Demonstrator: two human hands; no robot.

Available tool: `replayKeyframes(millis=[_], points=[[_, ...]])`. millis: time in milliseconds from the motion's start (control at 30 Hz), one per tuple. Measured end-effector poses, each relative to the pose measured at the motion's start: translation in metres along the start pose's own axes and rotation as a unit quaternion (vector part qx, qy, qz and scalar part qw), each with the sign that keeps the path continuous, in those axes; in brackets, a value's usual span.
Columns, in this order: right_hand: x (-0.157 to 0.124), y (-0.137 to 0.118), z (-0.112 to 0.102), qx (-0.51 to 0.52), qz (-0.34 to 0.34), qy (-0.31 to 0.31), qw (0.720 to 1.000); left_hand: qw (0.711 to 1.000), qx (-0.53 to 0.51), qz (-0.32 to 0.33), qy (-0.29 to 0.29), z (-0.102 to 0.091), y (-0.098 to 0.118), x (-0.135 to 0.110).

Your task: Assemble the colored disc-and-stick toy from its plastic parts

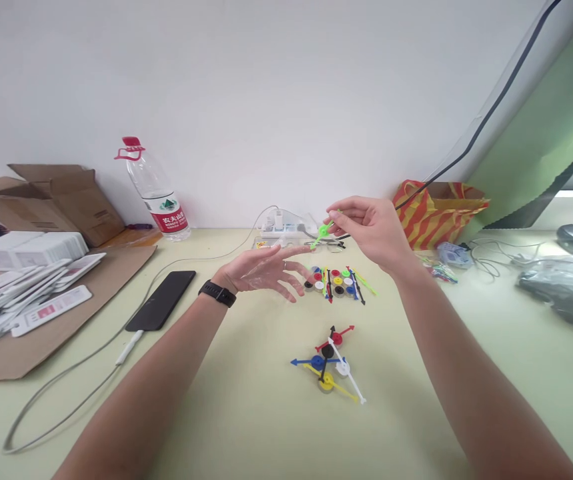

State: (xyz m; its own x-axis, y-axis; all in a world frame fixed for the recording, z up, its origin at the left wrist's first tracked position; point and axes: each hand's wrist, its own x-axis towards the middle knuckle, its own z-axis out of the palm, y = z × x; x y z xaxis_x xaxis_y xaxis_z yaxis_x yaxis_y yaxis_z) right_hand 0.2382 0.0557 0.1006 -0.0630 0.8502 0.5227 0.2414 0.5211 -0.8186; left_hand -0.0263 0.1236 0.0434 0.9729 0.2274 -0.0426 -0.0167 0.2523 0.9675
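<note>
My right hand (372,228) is raised above the table, its fingers pinched on a small green plastic pointer with a round hub (322,233). My left hand (265,270), with a black band on the wrist, is held palm up and open just below and left of the green piece, holding nothing. Under both hands lies a heap of coloured discs and pointers (337,283). Nearer to me sits a cluster of joined pointers (330,363) in red, blue, yellow, black and white.
A black phone (161,300) on a white cable lies to the left, beside stacked white cards (21,280) and cardboard boxes (61,197). A water bottle (159,193) stands at the wall. A power strip (286,230), a striped bag (434,210) and dark bags (564,287) lie right.
</note>
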Motion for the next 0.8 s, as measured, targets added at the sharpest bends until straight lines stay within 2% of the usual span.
replayKeyframes(millis=[233,400,500,533,567,633,733,800], points=[[-0.002,0.003,-0.002,-0.026,0.030,-0.059,0.997,1.000,-0.020,0.003,0.008,0.007,0.001,0.006],[-0.001,0.005,-0.006,-0.062,0.025,-0.059,0.996,0.999,-0.031,-0.005,0.019,0.007,-0.002,0.008],[-0.002,-0.002,-0.012,-0.111,0.000,-0.045,0.993,0.999,-0.036,-0.003,0.024,0.004,-0.004,0.008],[-0.003,-0.007,-0.015,-0.127,-0.005,-0.058,0.990,0.999,-0.038,-0.003,0.026,0.003,-0.004,0.008],[-0.004,-0.011,-0.017,-0.141,-0.004,-0.091,0.986,0.999,-0.041,-0.002,0.030,0.002,-0.005,0.008],[-0.008,-0.019,-0.019,-0.162,0.013,-0.214,0.963,0.998,-0.046,-0.001,0.040,0.000,-0.006,0.007],[-0.012,-0.016,-0.009,-0.185,0.056,-0.427,0.884,0.997,-0.057,0.002,0.051,-0.003,-0.007,0.006],[-0.014,-0.004,0.005,-0.192,0.086,-0.520,0.828,0.997,-0.061,0.000,0.053,-0.003,-0.007,0.006]])
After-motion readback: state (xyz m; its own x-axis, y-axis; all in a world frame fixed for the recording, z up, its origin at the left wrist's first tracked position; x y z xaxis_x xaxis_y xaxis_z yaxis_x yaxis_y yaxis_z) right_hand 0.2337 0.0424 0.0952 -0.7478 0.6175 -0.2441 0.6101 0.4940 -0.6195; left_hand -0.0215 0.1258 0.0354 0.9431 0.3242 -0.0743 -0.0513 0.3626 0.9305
